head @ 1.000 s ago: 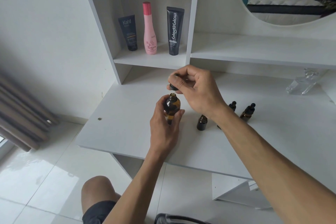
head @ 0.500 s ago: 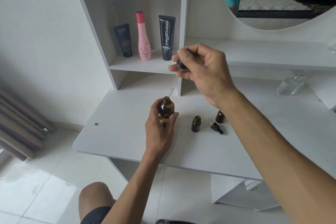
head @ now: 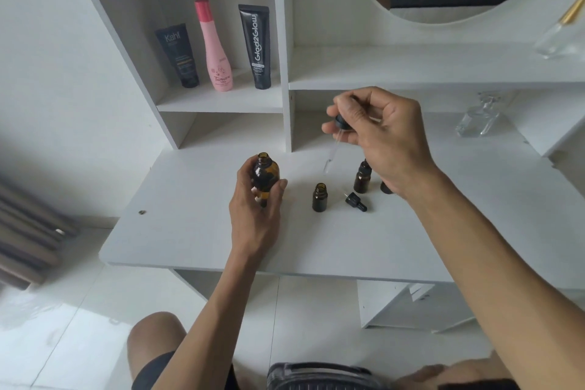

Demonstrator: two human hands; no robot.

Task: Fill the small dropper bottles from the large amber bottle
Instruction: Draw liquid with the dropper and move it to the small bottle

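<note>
Left hand (head: pixel 253 215) grips the large amber bottle (head: pixel 265 177) around its lower body, fingers and thumb wrapped on it. Bottle is upright, cap off, mouth open, sitting at or just above the desk (head: pixel 190 231); can't tell if the base touches.

Right hand (head: pixel 376 133) pinches the dropper (head: pixel 337 139) by its black bulb and collar, thumb and forefinger clamped on it, other fingers curled in. Glass pipette hangs down, tilted toward my left. Tip is in the air, above and slightly behind the open small bottle (head: pixel 319 197), not in it. Can't tell whether there's liquid in the pipette.

Open small bottle stands upright on the desk, no cap, between the large bottle and the rest of the small ones. Just to its right a loose dropper cap (head: pixel 356 201) lies on its side on the desk, short pipette pointing away from me and to my left.

Behind that cap, a capped small bottle (head: pixel 362 177) stands upright, its top partly hidden by my right hand. Another dark bottle (head: pixel 385 188) beside it is mostly hidden by my wrist; only its base edge shows.

Shelf cubby at back left: black Kahf tube (head: pixel 179 55), pink bottle (head: pixel 215 47), black Glad2Glow tube (head: pixel 255 46), all upright. Clear glass bottle (head: pixel 479 119) at desk's far right, well apart.
</note>
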